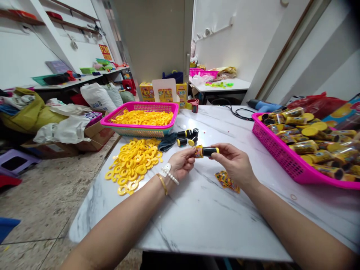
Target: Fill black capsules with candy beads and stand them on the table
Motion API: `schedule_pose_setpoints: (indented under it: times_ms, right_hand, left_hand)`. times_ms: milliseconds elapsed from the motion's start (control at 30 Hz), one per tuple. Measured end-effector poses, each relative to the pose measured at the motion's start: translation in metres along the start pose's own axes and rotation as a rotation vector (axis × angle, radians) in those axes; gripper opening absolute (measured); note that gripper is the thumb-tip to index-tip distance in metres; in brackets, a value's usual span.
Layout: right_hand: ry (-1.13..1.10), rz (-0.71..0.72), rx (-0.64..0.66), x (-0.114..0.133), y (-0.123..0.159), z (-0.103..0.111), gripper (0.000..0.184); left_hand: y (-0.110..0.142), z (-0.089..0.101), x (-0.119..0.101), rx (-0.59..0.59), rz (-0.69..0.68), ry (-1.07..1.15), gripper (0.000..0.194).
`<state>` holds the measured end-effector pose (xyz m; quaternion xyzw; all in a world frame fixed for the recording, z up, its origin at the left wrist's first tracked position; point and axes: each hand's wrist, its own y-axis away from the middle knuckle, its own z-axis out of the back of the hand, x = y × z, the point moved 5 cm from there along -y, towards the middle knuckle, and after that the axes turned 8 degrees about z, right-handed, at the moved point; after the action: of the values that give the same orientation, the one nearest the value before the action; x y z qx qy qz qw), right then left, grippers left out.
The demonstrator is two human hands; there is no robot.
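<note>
Over the middle of the white marble table (197,217), both my hands hold a small black tube with a yellow end (210,151). My left hand (182,163) pinches a printed sleeve (199,151) onto the tube's left end. My right hand (233,162) grips the tube's black right part with closed fingers. A few flat printed sleeves (227,181) lie on the table just below my right hand. Several loose black and yellow tubes (188,137) lie just beyond my hands.
A heap of yellow rings (134,159) lies left of my hands, beside a pink basket (118,117) with more rings. A pink basket (284,157) of wrapped tubes stands at the right. A blue heat gun (261,105) and cable lie behind. The table edge drops to the floor at left.
</note>
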<state>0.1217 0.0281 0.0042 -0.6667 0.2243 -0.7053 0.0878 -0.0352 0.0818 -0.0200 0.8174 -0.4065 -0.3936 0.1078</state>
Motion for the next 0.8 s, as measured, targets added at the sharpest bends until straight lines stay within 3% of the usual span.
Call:
schedule_pose_setpoints:
  times_ms: [200, 333, 667, 800]
  right_hand:
    - [-0.001, -0.065, 0.010, 0.002, 0.004, -0.004, 0.032]
    - [0.128, -0.005, 0.012, 0.007, 0.005, 0.000, 0.027]
    - [0.357, 0.105, 0.075, 0.013, 0.007, 0.001, 0.024]
    - [0.546, 0.241, 0.114, 0.022, 0.006, -0.001, 0.017]
  left_hand:
    - [0.003, -0.005, 0.004, 0.050, 0.008, 0.029, 0.014]
    - [0.003, -0.004, 0.005, 0.082, 0.011, 0.054, 0.013]
    - [0.002, -0.003, 0.007, 0.037, 0.050, 0.045, 0.013]
    - [0.002, -0.001, 0.007, 0.039, 0.022, 0.046, 0.012]
